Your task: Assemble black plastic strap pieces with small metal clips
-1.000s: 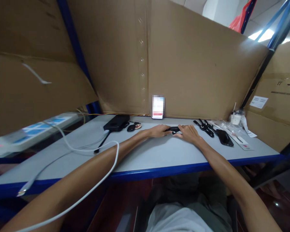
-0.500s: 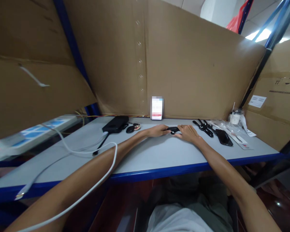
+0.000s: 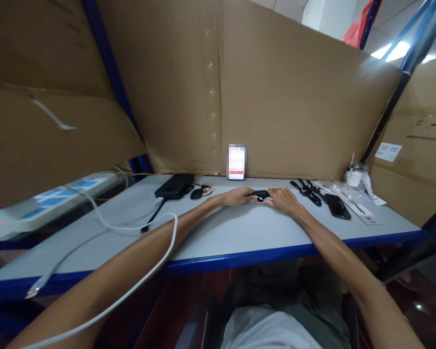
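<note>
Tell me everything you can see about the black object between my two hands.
Small, elongated and dark where it shows, the black object has a smooth bar-like upper part and a smaller, uneven part beneath; it may be plastic. It is held roughly level, the left hand at one end and the right hand at the other, covering both ends. Whether it touches the grey tabletop is unclear.

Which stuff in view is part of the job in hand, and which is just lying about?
In use:
- black object, held between both hands
- left hand
- right hand

Apparently just lying about:
- lit phone, propped upright
- black box
- black straps
- dark phone
- power strip
- cup
</note>
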`<state>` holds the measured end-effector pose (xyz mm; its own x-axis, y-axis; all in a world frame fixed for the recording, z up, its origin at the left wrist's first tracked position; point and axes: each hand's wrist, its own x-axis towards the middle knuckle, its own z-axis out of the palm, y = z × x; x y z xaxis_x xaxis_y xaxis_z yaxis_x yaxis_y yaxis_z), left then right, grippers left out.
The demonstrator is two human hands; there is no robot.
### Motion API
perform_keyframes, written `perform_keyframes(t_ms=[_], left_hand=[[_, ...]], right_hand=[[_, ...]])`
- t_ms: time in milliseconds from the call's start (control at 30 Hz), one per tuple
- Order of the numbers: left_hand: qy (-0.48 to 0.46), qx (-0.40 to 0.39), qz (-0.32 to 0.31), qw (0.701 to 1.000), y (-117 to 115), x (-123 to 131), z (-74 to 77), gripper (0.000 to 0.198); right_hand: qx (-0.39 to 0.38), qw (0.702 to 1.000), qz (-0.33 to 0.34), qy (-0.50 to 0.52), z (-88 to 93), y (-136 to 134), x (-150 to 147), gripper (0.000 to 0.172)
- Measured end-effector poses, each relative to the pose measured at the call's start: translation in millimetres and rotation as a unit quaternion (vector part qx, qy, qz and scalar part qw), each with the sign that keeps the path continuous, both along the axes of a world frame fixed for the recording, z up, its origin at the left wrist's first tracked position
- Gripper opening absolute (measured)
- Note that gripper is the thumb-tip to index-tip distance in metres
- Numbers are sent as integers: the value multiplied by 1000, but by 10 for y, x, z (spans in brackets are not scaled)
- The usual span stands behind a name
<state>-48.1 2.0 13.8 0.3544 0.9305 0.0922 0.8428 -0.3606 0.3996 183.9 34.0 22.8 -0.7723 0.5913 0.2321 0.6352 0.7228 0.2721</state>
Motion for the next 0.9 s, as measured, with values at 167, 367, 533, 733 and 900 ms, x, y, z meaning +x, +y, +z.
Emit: perform_keyframes(t_ms=[167, 367, 533, 733, 900], left_hand=[[3, 8, -4, 1000, 4, -4, -7, 45], [12, 13, -12, 1000, 4, -4, -9, 42], [15, 27, -10, 999, -10, 8, -13, 42], [11, 16, -10, 1000, -12, 3, -11, 42], [-2, 24, -20, 999, -7, -17, -18, 45]], right_hand=[[-1, 1000, -1, 3, 2, -6, 8, 56], [12, 1000, 8, 14, -2, -33, 16, 64], [20, 1000, -5, 15, -14, -49, 7, 70], [35, 999, -8, -11, -44, -32, -8, 71], [36, 999, -13, -30, -37, -56, -18, 74]])
